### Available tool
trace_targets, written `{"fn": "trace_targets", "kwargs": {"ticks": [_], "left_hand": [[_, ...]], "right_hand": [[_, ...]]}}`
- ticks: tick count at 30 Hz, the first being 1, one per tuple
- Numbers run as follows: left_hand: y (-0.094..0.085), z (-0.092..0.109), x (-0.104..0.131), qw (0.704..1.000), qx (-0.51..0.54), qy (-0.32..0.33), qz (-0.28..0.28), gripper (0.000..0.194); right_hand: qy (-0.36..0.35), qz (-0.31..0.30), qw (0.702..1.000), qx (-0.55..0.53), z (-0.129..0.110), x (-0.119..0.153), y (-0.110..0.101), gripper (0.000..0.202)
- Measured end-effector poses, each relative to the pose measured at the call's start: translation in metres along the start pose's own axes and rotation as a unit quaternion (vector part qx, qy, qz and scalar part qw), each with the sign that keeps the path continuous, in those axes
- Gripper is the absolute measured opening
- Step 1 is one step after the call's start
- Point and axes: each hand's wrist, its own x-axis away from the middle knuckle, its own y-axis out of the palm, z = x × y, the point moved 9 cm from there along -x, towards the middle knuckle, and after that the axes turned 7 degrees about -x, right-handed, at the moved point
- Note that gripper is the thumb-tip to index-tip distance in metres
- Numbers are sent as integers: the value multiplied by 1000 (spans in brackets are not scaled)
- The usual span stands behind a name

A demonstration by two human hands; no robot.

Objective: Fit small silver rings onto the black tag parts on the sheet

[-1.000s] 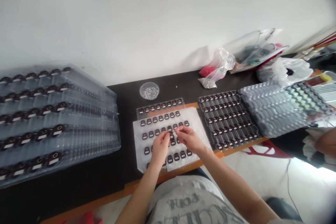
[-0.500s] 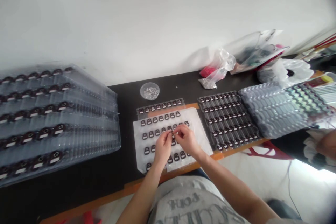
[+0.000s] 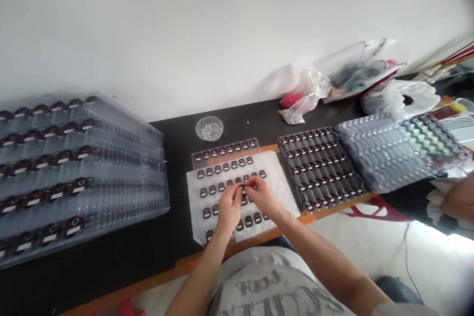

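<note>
Over a white sheet [image 3: 276,170] bearing rows of small dark parts, my left hand [image 3: 230,203] and my right hand [image 3: 262,196] meet fingertip to fingertip. Both are closed on one small dark part [image 3: 243,185], mostly hidden by the fingers. Behind the sheet lies a clear tray [image 3: 255,149] with one row of dark parts showing. A round clear dish [image 3: 209,129] of tiny silvery pieces stands further back. To the right, a tray [image 3: 322,168] holds several rows of the same dark parts.
A tall stack of clear trays [image 3: 129,158] fills the left. More clear trays [image 3: 385,153], plastic bags [image 3: 314,90] and a white bag [image 3: 414,98] lie at the right. Another person's arm [image 3: 457,202] shows at the right edge, near a red stool [image 3: 377,209].
The camera view has shifted slightly. Both hands remain together, and the small dark part between their fingertips shows a little more.
</note>
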Motion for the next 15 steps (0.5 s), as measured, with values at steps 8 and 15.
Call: {"fn": "trace_targets", "kwargs": {"ticks": [8,15], "left_hand": [[-1,-22,3,991,87,-96,39,22],[-1,-19,1,995,46,-78,28,22]], "right_hand": [[16,-43,993,-107,2,2,9,17],[58,-30,989,-135,11,0,14,14]]}}
